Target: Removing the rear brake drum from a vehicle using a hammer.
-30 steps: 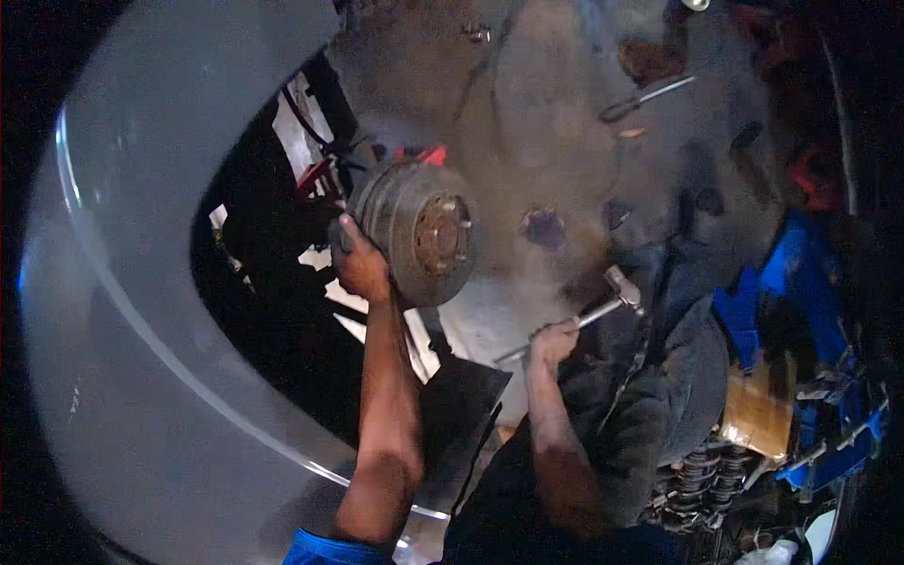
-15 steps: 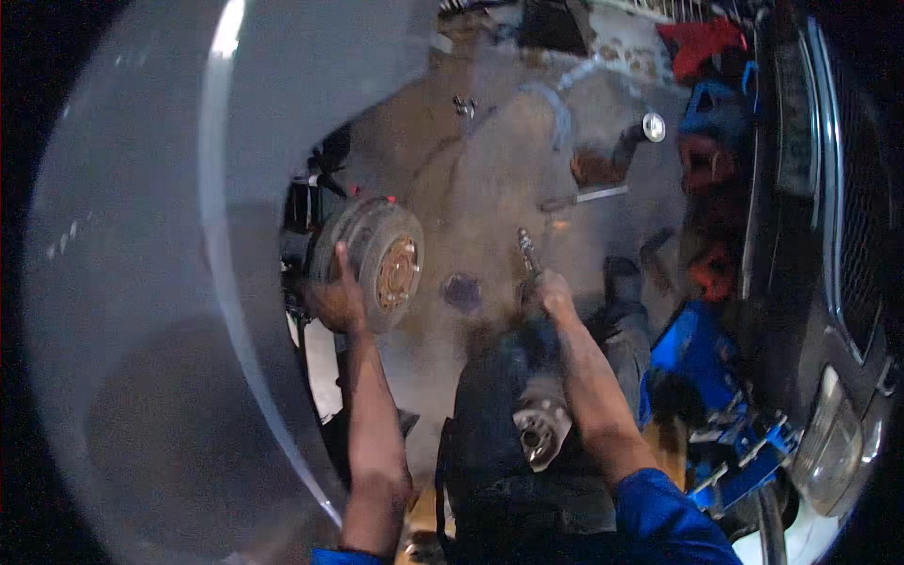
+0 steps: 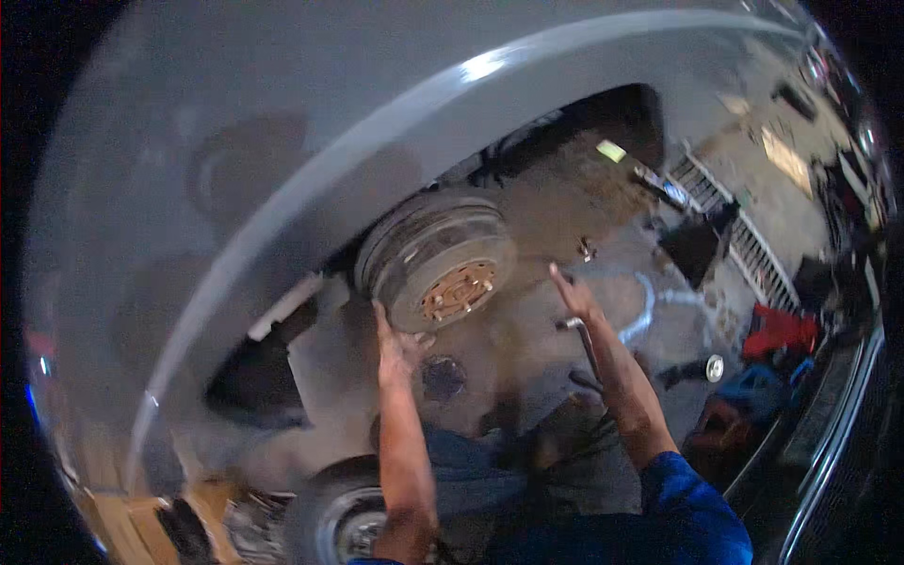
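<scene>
A worn brake drum (image 3: 400,268) with a rusty, studded hub face (image 3: 459,288) sits under the grey car's wheel arch. My left hand (image 3: 399,350) grips its lower edge, one finger up its side and others by the front face. To the right of the drum, my right hand (image 3: 577,303) is raised with the index finger stretched out. Below its fingers shows the shiny end of a socket wrench (image 3: 569,324), which those fingers seem to hold; the forearm partly hides the shaft.
The grey fender (image 3: 311,188) curves overhead. A wheel (image 3: 325,513) lies at the lower left. Small metal parts (image 3: 587,249) are on the floor beyond my right hand. A lit work lamp (image 3: 714,368), a blue hose (image 3: 640,311) and a red cloth-like item (image 3: 780,331) are at the right.
The view has swung toward the fender, and the drum now shows nearer the middle. My left hand has shifted to the drum's lower edge. My right index finger is now extended.
</scene>
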`<action>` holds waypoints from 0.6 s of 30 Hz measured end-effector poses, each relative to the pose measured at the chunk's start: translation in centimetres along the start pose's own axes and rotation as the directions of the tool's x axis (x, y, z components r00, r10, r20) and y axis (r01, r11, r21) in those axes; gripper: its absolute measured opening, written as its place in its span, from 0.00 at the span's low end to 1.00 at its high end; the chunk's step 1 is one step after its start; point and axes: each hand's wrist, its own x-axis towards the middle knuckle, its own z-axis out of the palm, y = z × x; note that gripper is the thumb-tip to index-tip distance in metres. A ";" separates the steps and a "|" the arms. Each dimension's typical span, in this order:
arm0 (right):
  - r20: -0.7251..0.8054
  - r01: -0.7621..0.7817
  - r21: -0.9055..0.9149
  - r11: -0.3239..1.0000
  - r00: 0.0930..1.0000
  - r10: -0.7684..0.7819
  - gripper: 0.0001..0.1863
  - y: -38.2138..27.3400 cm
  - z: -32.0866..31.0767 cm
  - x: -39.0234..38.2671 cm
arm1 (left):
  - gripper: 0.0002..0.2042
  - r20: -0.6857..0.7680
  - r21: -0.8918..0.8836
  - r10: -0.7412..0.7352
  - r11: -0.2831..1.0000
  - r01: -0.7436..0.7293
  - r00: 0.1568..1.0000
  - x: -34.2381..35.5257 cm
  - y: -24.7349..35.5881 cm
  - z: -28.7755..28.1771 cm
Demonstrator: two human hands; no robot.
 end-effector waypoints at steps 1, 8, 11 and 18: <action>0.019 0.115 0.255 0.960 0.992 -0.124 0.54 -3.5 -2.2 0.0 | 0.53 0.037 -0.081 0.011 0.997 -0.008 0.999 0.8 -1.4 1.7; 0.228 0.053 0.293 0.955 0.966 -0.124 0.64 -12.6 -3.1 -3.0 | 0.56 0.183 -0.066 -0.030 0.997 0.043 0.983 3.6 -6.5 5.4; 0.202 0.087 0.350 0.933 0.965 -0.166 0.62 -10.7 -2.2 -2.2 | 0.55 0.042 -0.050 -0.018 0.999 0.020 0.999 3.4 -5.5 5.6; 0.129 0.179 0.240 0.954 0.968 -0.214 0.51 -10.4 -4.5 -2.4 | 0.55 0.064 -0.042 -0.003 0.999 0.005 0.998 1.1 -7.4 7.3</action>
